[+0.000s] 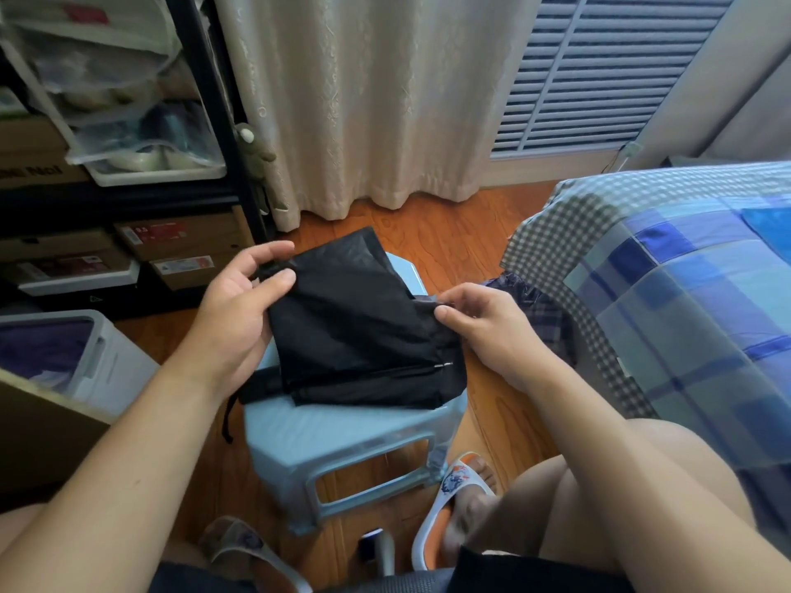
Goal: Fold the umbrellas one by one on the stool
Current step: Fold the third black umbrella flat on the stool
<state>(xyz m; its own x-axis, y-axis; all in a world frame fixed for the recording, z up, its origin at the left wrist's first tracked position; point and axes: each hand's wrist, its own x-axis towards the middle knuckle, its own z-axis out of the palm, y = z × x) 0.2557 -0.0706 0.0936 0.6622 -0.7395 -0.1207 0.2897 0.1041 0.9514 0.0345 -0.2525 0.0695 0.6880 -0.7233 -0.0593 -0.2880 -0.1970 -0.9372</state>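
While on stool (342,438), umbrella (355,318) between gripping hands (239,310).

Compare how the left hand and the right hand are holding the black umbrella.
The left hand pinches the black umbrella at its far left corner; the right hand pinches its right edge. The left hand is higher in the view, the right lower. Both pinch fabric between thumb and fingers, above the stool.

Much of the room sits half out of sight.

The black folded fabric umbrella (359,323) covers most of the pale blue plastic stool (338,438) top. A dark plaid cloth bundle (543,314) lies partly behind the right hand (492,331). Labels on the brown cardboard shoe boxes (184,246) are too blurred to read.
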